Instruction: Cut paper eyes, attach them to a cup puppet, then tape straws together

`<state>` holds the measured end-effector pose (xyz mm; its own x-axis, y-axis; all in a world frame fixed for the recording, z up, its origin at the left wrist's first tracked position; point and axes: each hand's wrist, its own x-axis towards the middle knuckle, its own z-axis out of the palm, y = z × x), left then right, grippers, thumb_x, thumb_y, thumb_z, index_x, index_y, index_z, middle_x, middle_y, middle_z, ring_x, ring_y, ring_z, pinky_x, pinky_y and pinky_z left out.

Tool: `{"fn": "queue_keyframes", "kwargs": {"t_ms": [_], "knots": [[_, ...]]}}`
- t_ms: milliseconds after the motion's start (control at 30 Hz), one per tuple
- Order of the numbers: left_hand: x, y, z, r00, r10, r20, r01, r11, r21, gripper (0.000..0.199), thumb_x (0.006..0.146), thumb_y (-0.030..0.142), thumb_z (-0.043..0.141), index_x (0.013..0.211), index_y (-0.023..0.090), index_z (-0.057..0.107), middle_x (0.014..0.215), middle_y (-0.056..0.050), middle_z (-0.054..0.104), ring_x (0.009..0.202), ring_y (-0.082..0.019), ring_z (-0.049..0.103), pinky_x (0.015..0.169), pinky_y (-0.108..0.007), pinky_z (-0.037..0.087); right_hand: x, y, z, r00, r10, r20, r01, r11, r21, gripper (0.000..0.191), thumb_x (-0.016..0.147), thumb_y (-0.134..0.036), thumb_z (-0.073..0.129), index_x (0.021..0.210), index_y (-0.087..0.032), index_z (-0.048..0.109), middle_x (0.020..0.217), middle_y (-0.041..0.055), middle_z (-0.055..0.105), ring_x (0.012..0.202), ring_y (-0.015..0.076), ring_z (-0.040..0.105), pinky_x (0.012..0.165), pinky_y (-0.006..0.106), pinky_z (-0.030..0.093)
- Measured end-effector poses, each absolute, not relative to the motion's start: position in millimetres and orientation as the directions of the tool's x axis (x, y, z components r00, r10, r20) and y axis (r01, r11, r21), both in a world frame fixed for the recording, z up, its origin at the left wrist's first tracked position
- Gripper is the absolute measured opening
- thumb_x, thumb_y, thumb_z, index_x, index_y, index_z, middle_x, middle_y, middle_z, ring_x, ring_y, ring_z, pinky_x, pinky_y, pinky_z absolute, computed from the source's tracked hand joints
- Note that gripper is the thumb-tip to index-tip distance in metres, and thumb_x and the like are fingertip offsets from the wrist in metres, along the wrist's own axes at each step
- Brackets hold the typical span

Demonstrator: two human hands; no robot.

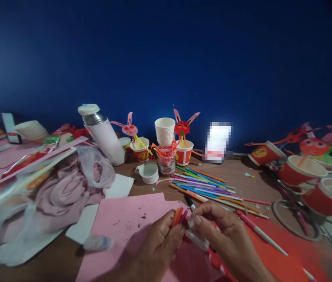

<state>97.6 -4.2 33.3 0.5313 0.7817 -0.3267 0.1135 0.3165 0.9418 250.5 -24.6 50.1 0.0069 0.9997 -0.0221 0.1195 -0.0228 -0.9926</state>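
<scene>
My left hand is closed around a small bundle of orange and magenta sticks, whose ends stick up past the fingers. Close beside it, my right hand has its thumb and fingers pinched together at the bundle's right side. Something whitish and blurred shows at those fingertips; I cannot make out what it is. A black-and-white pen-like item lies just behind the fingers. Beneath both hands is pink paper with dark scraps on it, and red paper extends to the right.
Coloured sticks lie behind my hands. Paper cups with rabbit-like figures stand at the back, beside stacked white cups and a lit phone. At left are a thermos and plastic bag; scissors lie right.
</scene>
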Motion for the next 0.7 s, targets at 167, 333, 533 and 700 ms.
{"fn": "queue_keyframes", "kwargs": {"t_ms": [167, 333, 533, 700], "knots": [[94.0, -7.7, 43.5, 0.558, 0.789, -0.257, 0.045, 0.28, 0.959, 0.027, 0.083, 0.044, 0.042, 0.082, 0.017, 0.046, 0.064, 0.005, 0.038, 0.053, -0.007, 0.031, 0.05, -0.019, 0.028, 245.1, -28.6, 52.2, 0.043, 0.997, 0.057, 0.259, 0.044, -0.965, 0.014, 0.077, -0.029, 0.054, 0.073, -0.018, 0.061, 0.066, 0.0001, 0.06, 0.061, 0.012, 0.054, 0.056, 0.021, 0.043], [93.4, -10.7, 41.3, 0.578, 0.776, -0.252, 0.006, 0.304, 0.953, 0.019, 0.085, 0.035, 0.04, 0.083, 0.017, 0.044, 0.064, 0.005, 0.037, 0.051, -0.006, 0.03, 0.047, -0.018, 0.026, 239.7, -31.0, 55.7, 0.079, 0.989, 0.125, 0.372, 0.087, -0.924, 0.016, 0.077, -0.028, 0.053, 0.069, -0.018, 0.062, 0.065, 0.0009, 0.061, 0.063, 0.0139, 0.055, 0.06, 0.023, 0.044], [94.8, -11.2, 39.6, 0.602, 0.76, -0.244, 0.019, 0.292, 0.956, 0.023, 0.087, 0.038, 0.035, 0.076, 0.018, 0.04, 0.06, 0.007, 0.038, 0.043, -0.003, 0.029, 0.042, -0.018, 0.025, 244.6, -24.7, 55.0, 0.126, 0.986, 0.111, 0.329, 0.064, -0.942, 0.016, 0.077, -0.03, 0.052, 0.07, -0.017, 0.059, 0.061, -0.0001, 0.058, 0.056, 0.012, 0.052, 0.054, 0.021, 0.043], [93.8, -14.2, 43.6, 0.658, 0.711, -0.248, 0.106, 0.238, 0.965, 0.025, 0.088, 0.039, 0.034, 0.078, 0.017, 0.043, 0.059, 0.006, 0.04, 0.043, -0.004, 0.034, 0.045, -0.019, 0.029, 248.2, -14.0, 55.5, 0.157, 0.984, 0.083, 0.235, 0.045, -0.971, 0.018, 0.075, -0.034, 0.053, 0.069, -0.017, 0.055, 0.058, -0.002, 0.052, 0.051, 0.0102, 0.047, 0.049, 0.021, 0.039]]}}
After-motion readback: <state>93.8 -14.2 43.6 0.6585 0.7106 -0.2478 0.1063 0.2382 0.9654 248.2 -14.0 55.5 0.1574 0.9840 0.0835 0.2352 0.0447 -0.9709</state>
